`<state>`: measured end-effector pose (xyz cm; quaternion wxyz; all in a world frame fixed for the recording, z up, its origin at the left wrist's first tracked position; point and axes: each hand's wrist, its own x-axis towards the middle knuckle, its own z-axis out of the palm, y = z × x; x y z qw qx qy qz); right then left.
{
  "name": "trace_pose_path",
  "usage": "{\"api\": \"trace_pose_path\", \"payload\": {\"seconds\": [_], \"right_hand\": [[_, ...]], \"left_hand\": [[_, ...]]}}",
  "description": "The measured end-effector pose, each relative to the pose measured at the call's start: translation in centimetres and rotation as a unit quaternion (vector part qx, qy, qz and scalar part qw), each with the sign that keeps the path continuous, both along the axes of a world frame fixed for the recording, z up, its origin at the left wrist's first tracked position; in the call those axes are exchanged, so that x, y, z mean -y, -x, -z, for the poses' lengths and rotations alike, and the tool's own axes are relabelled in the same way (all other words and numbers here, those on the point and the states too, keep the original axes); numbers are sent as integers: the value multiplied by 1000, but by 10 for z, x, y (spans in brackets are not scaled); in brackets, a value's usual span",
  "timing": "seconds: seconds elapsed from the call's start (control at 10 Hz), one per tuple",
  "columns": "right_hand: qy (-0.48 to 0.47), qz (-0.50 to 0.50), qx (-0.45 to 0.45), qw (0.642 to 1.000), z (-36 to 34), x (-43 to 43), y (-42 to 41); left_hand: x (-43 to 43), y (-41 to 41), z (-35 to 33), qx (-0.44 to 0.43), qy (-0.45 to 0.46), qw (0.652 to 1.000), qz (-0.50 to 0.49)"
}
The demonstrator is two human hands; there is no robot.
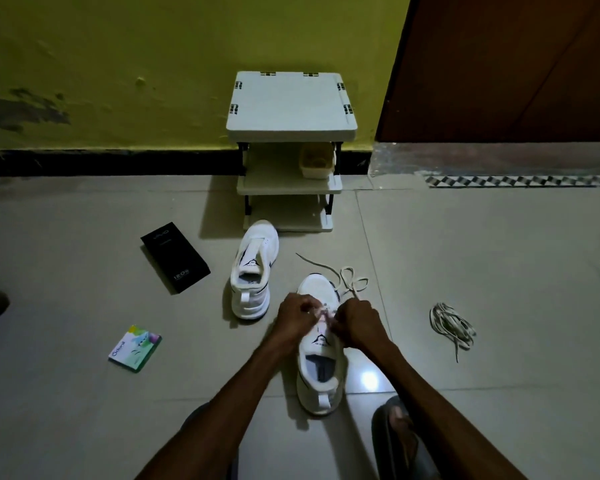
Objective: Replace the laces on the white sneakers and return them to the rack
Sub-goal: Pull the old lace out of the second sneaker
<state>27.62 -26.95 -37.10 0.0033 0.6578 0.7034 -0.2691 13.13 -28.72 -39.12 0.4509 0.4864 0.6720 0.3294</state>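
Note:
A white sneaker [321, 372] stands on the floor right in front of me, toe pointing away. My left hand [297, 318] and my right hand [359, 323] are both over its eyelets, each pinching a strand of the lace [352, 284] threaded there. The lace's loose ends trail over the toe and onto the floor to the right. A second white sneaker [253, 271] without a lace stands further away to the left. A loose bundle of lace [452, 323] lies on the floor at the right. The white shoe rack [290, 112] stands against the wall.
A black box [175, 258] and a small colourful packet [135, 348] lie on the tiles at the left. A pale container [316, 162] sits on the rack's middle shelf. A brown door [506, 67] is at the right. A sandalled foot [400, 431] is near the sneaker's heel.

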Motion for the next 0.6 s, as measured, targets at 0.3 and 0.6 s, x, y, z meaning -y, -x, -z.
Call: {"api": "trace_pose_path", "payload": {"seconds": [0.3, 0.6], "right_hand": [[36, 46, -77, 995, 13, -1, -10], [55, 66, -55, 995, 13, -2, -7]], "left_hand": [[-21, 19, -11, -263, 49, 951, 155], [-45, 0, -37, 487, 164, 832, -210]]}}
